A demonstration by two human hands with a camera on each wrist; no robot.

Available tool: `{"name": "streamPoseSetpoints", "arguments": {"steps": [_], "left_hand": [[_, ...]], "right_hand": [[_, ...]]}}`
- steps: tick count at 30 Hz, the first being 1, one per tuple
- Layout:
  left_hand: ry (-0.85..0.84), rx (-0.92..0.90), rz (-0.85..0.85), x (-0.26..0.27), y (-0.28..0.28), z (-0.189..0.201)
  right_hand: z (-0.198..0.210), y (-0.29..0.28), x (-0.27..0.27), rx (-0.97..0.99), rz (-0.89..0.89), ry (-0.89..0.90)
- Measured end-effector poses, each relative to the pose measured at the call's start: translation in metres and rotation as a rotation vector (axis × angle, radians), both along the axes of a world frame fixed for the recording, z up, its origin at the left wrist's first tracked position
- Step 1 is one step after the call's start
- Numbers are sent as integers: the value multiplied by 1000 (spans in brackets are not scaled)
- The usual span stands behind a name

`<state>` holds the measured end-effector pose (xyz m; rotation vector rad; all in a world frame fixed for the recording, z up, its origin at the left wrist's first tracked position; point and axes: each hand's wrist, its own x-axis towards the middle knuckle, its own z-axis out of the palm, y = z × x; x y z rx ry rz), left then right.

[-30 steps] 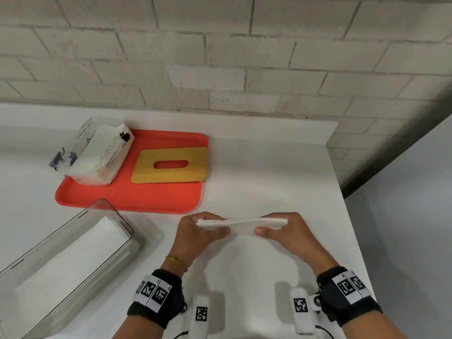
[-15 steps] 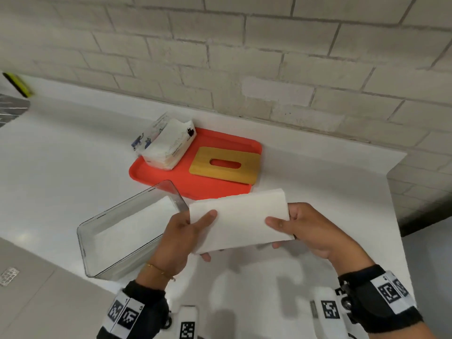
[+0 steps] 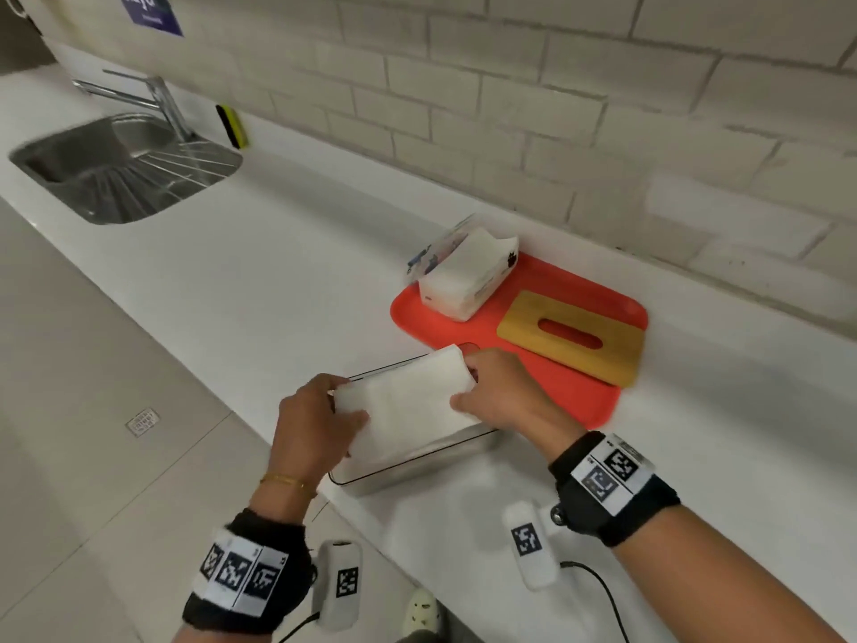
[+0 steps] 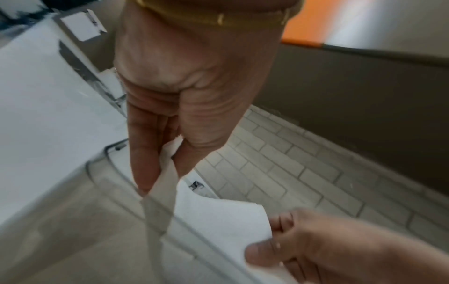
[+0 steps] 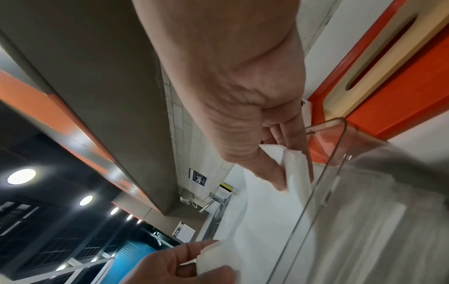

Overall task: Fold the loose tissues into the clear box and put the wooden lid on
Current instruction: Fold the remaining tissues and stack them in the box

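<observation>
A folded white tissue (image 3: 408, 401) hangs flat over the clear box (image 3: 417, 461) at the counter's front edge. My left hand (image 3: 320, 420) pinches its left end between thumb and fingers, and my right hand (image 3: 501, 396) pinches its right end. The left wrist view shows the tissue (image 4: 218, 221) above the box rim (image 4: 102, 159). The right wrist view shows the tissue (image 5: 267, 201) beside the box wall (image 5: 323, 173). The wooden lid (image 3: 575, 338) with an oval slot lies on the red tray (image 3: 579, 396). An opened tissue pack (image 3: 463, 271) sits at the tray's left end.
A steel sink (image 3: 116, 169) with a tap (image 3: 153, 95) is set into the counter at far left, with a yellow sponge (image 3: 232, 125) against the brick wall. The counter's front edge runs diagonally just left of the box; floor tiles lie beyond it.
Both hands carried the folded tissue left from the open counter to above the clear box. The head view swung left, bringing the sink into sight.
</observation>
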<state>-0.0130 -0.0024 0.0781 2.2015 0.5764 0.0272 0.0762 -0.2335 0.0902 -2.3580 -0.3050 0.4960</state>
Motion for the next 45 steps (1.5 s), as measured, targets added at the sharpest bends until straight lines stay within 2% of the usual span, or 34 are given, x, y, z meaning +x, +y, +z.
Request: {"name": "streamPoseSetpoints", "arguments": {"steps": [4,7,10,21,29,33,35,38,42,45], "left_hand": [[56,49,-91,9,-1,-12],[98,60,-126,12,2,-15],[127,108,-156,14,3,-18],[209,477,-263,18,-5,-24],[208,565,-258,19,-5,-30],[177,597,-289,12,-11,-21],[103,613,-271,7,-9,-20],[100,600,-388,3,-10,-11],[253,693,-699,-1,-9,-18],[129,616,-724,-8,-7,-14]], "right_hand": [[-12,5,13,-199,-18,37],[-17,1,15,-242,-45,127],[-18,2,15,-276,-39,134],[-21,21,11,-486,-21,38],[-19,30,6,-585,-13,24],[-12,35,-4,-675,6,-88],[-12,37,-9,-689,2,-178],[-16,37,-9,-674,69,-218],[-22,29,-4,-647,255,-129],[-21,17,-2,-468,150,-230]]}}
